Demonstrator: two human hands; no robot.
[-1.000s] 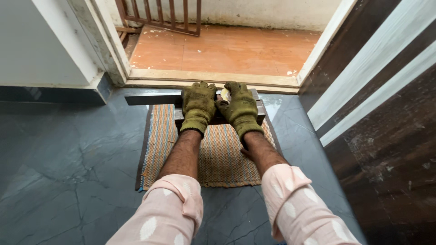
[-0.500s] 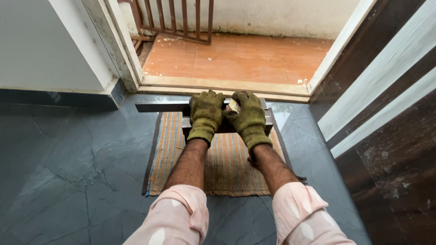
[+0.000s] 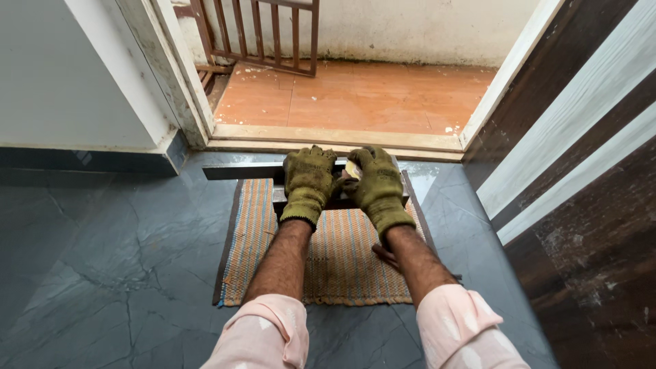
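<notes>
Both gloved hands sit a little lower in view than half a second ago, pressed on the same dark metal bar by the doorway.

Left hand (image 3: 309,181) lies flat with its fingers (image 3: 305,158) curled over the bar (image 3: 239,170), which rests on the grey floor (image 3: 102,273) along the far edge of the striped mat (image 3: 342,266), just before the threshold (image 3: 328,140). Right hand (image 3: 376,186) grips the bar too, its fingers pinching a small pale piece (image 3: 352,169) against it. To do this well, I judge, steady even pressure from both palms would keep the bar from sliding off the mat's far edge.
</notes>
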